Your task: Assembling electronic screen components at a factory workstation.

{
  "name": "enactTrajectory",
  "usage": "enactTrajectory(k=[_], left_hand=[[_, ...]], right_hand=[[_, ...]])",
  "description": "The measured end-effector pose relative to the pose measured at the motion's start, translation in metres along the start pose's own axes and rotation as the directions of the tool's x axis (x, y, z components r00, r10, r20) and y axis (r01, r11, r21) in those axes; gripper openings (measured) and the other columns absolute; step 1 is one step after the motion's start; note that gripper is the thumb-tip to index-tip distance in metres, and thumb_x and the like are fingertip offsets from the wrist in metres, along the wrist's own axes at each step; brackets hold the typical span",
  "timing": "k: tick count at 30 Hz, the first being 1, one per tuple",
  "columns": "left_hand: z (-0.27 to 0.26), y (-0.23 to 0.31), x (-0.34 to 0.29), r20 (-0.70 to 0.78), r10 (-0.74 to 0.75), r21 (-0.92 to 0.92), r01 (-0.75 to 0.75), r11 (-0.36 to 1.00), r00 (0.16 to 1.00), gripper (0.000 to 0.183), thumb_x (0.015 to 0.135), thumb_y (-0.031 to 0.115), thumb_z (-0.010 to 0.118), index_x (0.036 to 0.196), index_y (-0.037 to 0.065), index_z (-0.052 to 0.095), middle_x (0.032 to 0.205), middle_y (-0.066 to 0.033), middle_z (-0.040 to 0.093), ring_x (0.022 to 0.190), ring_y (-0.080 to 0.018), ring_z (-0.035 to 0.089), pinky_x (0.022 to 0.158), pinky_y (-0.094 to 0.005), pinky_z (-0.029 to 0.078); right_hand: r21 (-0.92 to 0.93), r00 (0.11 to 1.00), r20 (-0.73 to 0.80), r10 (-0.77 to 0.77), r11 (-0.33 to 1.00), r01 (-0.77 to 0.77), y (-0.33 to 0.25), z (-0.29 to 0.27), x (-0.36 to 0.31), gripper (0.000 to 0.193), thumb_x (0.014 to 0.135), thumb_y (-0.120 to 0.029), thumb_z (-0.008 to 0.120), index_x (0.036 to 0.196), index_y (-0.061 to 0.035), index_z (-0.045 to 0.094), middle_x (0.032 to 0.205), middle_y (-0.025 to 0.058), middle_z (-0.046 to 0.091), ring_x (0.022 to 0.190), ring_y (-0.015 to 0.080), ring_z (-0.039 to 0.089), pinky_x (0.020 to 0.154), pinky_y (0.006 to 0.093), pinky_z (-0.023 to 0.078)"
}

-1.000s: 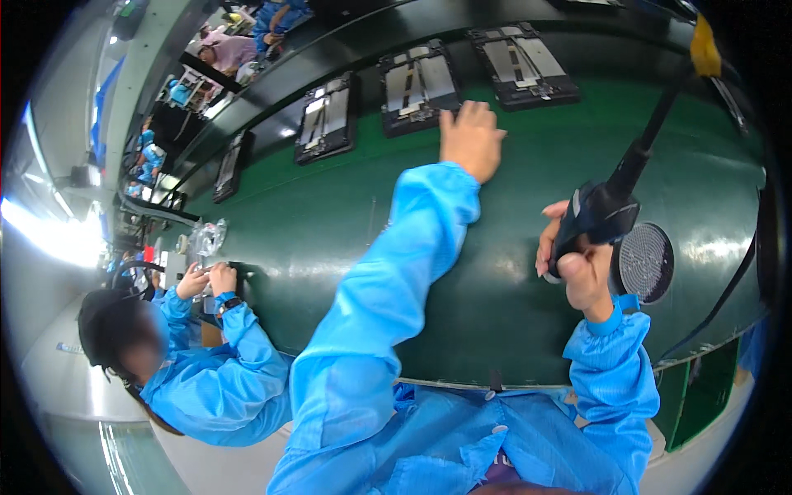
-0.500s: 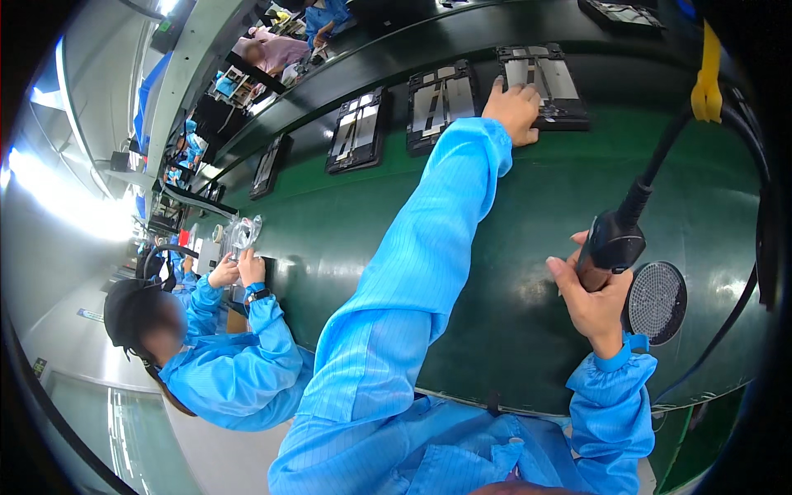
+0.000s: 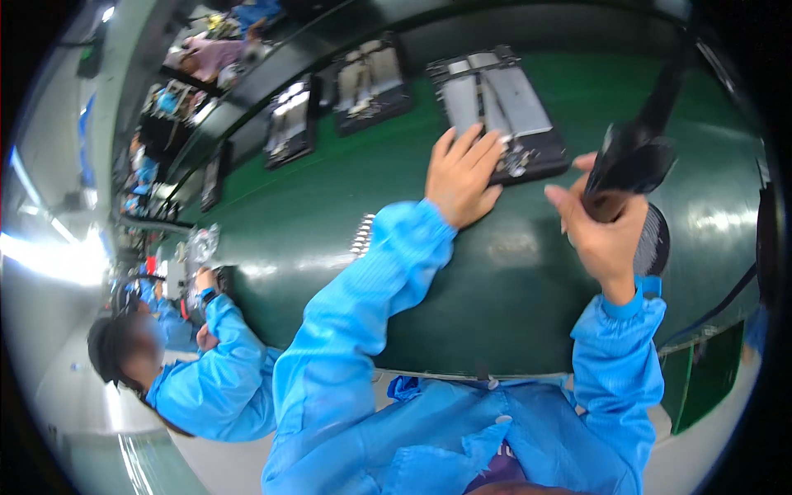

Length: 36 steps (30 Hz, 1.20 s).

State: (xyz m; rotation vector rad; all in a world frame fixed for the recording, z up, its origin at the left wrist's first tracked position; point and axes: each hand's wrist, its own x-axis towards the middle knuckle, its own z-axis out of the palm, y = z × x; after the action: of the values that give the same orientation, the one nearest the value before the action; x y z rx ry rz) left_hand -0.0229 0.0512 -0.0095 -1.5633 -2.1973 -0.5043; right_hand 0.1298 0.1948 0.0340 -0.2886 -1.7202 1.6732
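Observation:
My left hand (image 3: 464, 177) grips the near left corner of an opened tablet-like device (image 3: 528, 107), fingers over its left edge and thumb by its near edge. Grey battery-like panels and dark cables show inside its black frame. In my right hand (image 3: 606, 239) is a black corded power tool, which looks like an electric screwdriver (image 3: 631, 169). My fingers wrap its grip, and its tip is hidden. A round dark tray with a grid surface (image 3: 654, 239) lies partly behind that hand.
More opened devices (image 3: 371, 78) (image 3: 290, 124) (image 3: 216, 173) line the far side of the green bench (image 3: 495, 305). Small pale pieces (image 3: 363, 235) stand in a row beside my left sleeve. A co-worker in blue (image 3: 214, 388) sits at the left, and a dark cable (image 3: 714, 305) hangs at the right.
My left hand has drawn the opened device nearer, out of the far row. The view has swung to the right. My right hand keeps hold of the screwdriver.

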Motion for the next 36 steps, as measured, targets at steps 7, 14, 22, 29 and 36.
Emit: enactTrajectory(k=[7,14,22,29,36], left_hand=[[-0.047,0.083,-0.073,0.117,0.066,-0.196,-0.042,0.98,0.991,0.057,0.048,0.012,0.076,0.102,0.001,0.063,0.117,-0.0113,0.059,0.119,-0.0356,0.049,0.098,-0.0566,0.03],[-0.058,0.135,-0.121,0.118,0.109,-0.372,-0.057,0.926,0.987,0.05,0.052,0.021,0.082,0.094,0.001,0.066,0.113,-0.0097,0.062,0.116,-0.0344,0.051,0.104,-0.0599,0.02],[-0.046,0.14,-0.106,0.148,0.078,-0.538,0.014,0.843,0.986,0.057,0.059,0.01,0.079,0.111,0.002,0.057,0.122,-0.0131,0.055,0.124,-0.0335,0.044,0.105,-0.0594,0.017],[-0.012,0.1,-0.037,-0.021,-0.567,-0.773,0.346,0.532,0.824,0.072,0.077,-0.012,0.054,0.14,-0.006,0.018,0.149,-0.0194,0.011,0.138,-0.0286,0.014,0.112,-0.0364,0.014],[-0.001,0.094,-0.027,0.043,-0.617,-0.86,0.344,0.377,0.786,0.059,0.081,-0.017,0.037,0.138,-0.006,0.025,0.148,-0.0172,0.019,0.137,-0.0258,0.02,0.111,-0.0333,0.017]], right_hand=[[-0.02,0.957,-0.237,-0.167,0.986,0.168,-0.026,-0.053,0.016,0.027,0.072,-0.001,0.075,0.092,-0.0007,0.056,0.061,0.001,0.056,0.049,0.0072,0.051,0.045,0.02,0.037],[0.02,0.938,-0.211,-0.276,0.958,0.287,-0.029,-0.088,0.021,0.03,0.074,0.004,0.068,0.099,-0.0001,0.052,0.065,0.0071,0.056,0.051,0.0157,0.055,0.049,0.0287,0.045],[0.039,0.941,-0.215,-0.26,0.961,0.274,-0.004,-0.118,0.021,0.03,0.074,0.002,0.069,0.099,0.0014,0.053,0.067,0.0077,0.059,0.054,0.0173,0.059,0.053,0.0283,0.049],[-0.009,0.944,-0.208,-0.256,0.966,0.26,0.003,-0.116,0.031,0.028,0.075,0.002,0.07,0.097,0.0012,0.052,0.061,0.0064,0.057,0.049,0.0146,0.055,0.049,0.0274,0.047],[-0.078,0.948,-0.203,-0.246,0.969,0.234,0.009,-0.116,0.038,0.029,0.074,0.001,0.071,0.096,0.0018,0.052,0.06,0.0059,0.058,0.049,0.0141,0.055,0.048,0.026,0.046]])
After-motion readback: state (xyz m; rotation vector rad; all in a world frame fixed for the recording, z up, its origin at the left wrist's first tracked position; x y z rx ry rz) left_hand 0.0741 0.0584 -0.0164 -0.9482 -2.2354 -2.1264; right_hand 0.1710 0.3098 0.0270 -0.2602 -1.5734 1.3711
